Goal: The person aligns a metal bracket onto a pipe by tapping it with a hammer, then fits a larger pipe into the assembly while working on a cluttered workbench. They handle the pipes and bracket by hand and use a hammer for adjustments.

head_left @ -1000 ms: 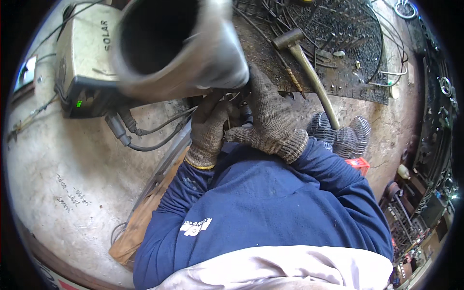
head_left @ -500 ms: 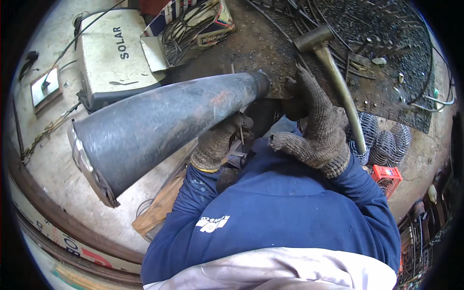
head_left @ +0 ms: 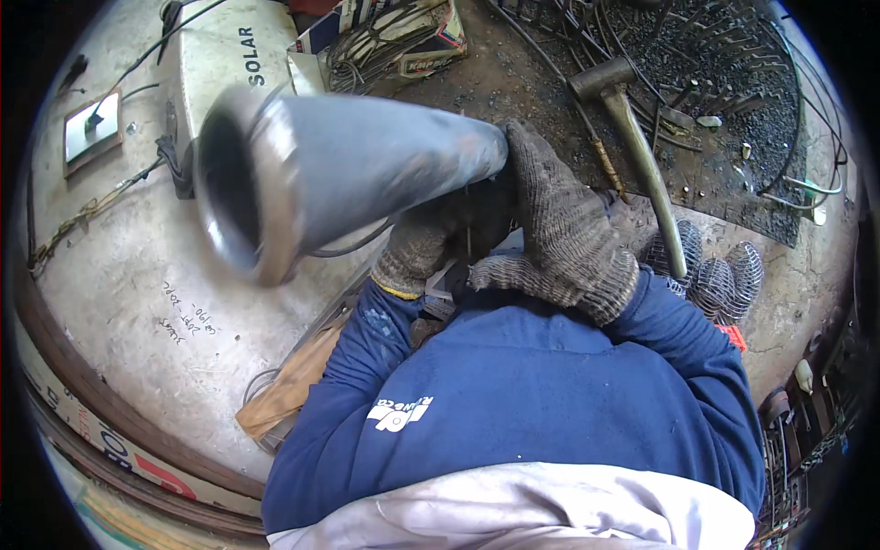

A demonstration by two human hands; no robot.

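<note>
A large grey tapered metal tube (head_left: 376,151) hangs tilted in front of me, its wide open end toward the upper left and blurred by motion. My right hand (head_left: 564,225), in a brown knit glove, lies against its narrow end, fingers stretched upward and thumb apart. Below the tube, my gloved left hand (head_left: 426,243) is in shadow; its fingers look curled, and what they grip is mostly hidden. A thin upright rod (head_left: 468,225) shows beside them. To the right of my right hand, a hammer (head_left: 632,137) rests with its handle pointing toward me.
A pale machine case (head_left: 229,55) and an open box of wires (head_left: 394,41) stand at the back left. Dark metal bits and rods cover the plate (head_left: 733,92) at the back right. Wire coils (head_left: 724,280) lie beyond my right arm, wooden board (head_left: 298,380) by my left.
The tube's wide end has swung up and right, so its hollow opening now shows. My right hand has moved left to the narrow end. The left hand has shifted little.
</note>
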